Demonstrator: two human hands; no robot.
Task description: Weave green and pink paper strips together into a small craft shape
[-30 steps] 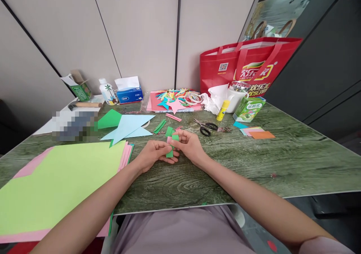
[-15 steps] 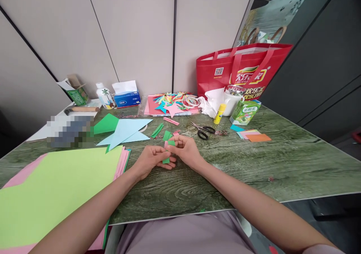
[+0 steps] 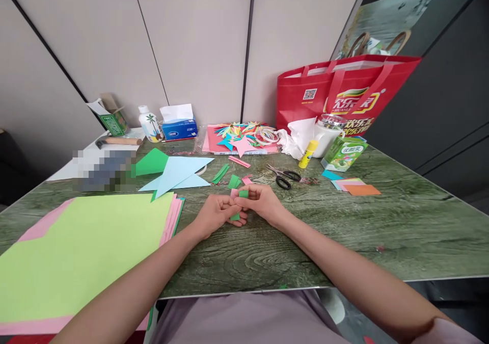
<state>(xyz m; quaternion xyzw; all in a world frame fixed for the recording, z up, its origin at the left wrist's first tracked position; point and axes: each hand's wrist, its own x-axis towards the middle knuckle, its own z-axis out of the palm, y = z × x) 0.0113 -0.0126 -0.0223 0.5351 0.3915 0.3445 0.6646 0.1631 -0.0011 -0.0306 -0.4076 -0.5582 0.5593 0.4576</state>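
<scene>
Head view: left fingers (image 3: 231, 211) cover more green paper (image 3: 235, 216) than earlier.

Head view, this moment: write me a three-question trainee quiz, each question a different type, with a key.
1. Multiple choice: what do the left hand and right hand hold between them?
a) a glue stick
b) small green and pink paper pieces
c) a tissue box

2. True or false: the scissors lie on the table, untouched by either hand.

3. Fill in: the large paper stack at the person's left is topped by a sheet coloured ____.

Key: 1 b; 2 true; 3 yellow-green.
</scene>
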